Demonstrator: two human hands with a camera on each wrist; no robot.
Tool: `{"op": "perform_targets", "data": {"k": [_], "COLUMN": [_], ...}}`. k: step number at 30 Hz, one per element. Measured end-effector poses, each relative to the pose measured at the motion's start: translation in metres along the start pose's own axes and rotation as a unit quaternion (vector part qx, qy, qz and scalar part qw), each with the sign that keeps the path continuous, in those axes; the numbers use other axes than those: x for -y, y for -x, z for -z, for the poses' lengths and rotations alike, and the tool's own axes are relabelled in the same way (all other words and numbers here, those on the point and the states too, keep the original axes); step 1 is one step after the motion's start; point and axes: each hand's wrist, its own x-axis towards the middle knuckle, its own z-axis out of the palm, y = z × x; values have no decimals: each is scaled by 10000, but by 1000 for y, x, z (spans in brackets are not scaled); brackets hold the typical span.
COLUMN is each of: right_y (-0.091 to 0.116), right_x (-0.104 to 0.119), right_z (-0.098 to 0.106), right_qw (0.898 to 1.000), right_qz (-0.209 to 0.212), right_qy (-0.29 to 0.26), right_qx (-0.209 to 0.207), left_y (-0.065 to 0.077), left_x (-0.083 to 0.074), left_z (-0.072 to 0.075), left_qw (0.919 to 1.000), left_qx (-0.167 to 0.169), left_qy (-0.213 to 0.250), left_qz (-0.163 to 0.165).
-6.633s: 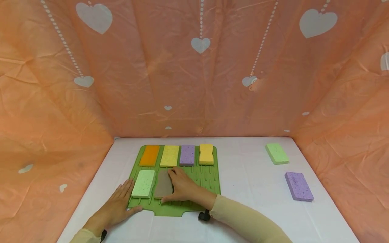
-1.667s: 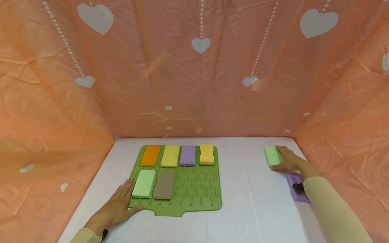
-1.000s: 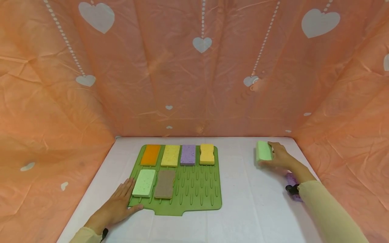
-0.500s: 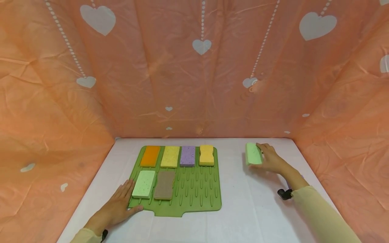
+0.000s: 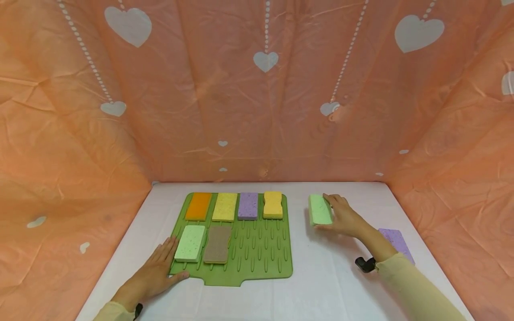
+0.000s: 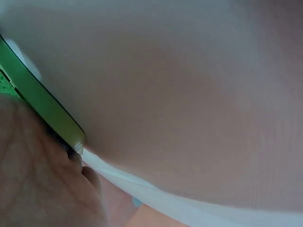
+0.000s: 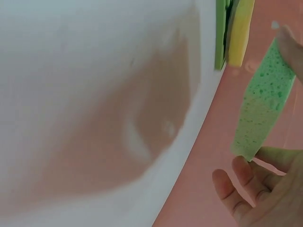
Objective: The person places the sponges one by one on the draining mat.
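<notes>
In the head view my right hand (image 5: pixel 345 219) grips a light green sponge (image 5: pixel 320 209) by its ends, to the right of the green ridged mat (image 5: pixel 261 249). The right wrist view shows that sponge (image 7: pixel 265 94) between thumb and fingers, held up off the white table. My left hand (image 5: pixel 154 269) lies flat with straight fingers at the mat's left edge. Beside its fingertips a pale green sponge (image 5: pixel 190 243) lies on the mat, with a grey-brown scouring sponge (image 5: pixel 217 244) to its right. The left wrist view shows the left palm (image 6: pixel 42 170) at the mat's edge.
Along the mat's back row lie an orange sponge (image 5: pixel 198 206), a yellow sponge (image 5: pixel 225 207), a purple sponge (image 5: pixel 248 206) and a yellow notched sponge (image 5: pixel 273 205). Another purple sponge (image 5: pixel 396 244) lies at the table's right, partly behind the right forearm. Orange curtains (image 5: pixel 257 133) enclose the table.
The right hand let go of the grey-brown sponge on the mat, took hold of the light green sponge at the right, lifted it and carried it left. The left hand has stayed put.
</notes>
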Motion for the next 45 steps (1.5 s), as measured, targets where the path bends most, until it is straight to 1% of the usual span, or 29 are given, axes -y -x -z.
{"op": "perform_targets", "data": {"k": [8,15,19,27,31,36,41,45], "right_y": [-2,-1,0,-1,-3,-4,-9,-12], "right_x": [28,53,67,96,112,133,152,164], "right_z": [-13,-31,-40,-59,-71,-86,-99,-110], "right_qw": [9999,9997,9996,9998,9996,9992,9991,9989], "right_qz": [118,179,168,149,89,169,297,293], "right_qy": [37,16,28,-70,-188,-118,-57,133], "right_qx": [81,155,221,124,204,351,287,330], "left_y": [0,1,1,0,0,0,0,0], "left_x": [0,1,0,0,1,2,3,3], "left_z": [-1,-1,-1,0,-1,-2,-1,-2], "left_qw": [10000,10000,10000,10000,10000,9999,10000,9998], "left_qx": [-36,-23,8,-2,65,79,50,81], "left_qy": [-30,-43,6,2,29,55,45,156], "left_qz": [-17,-9,1,4,42,34,26,46]}}
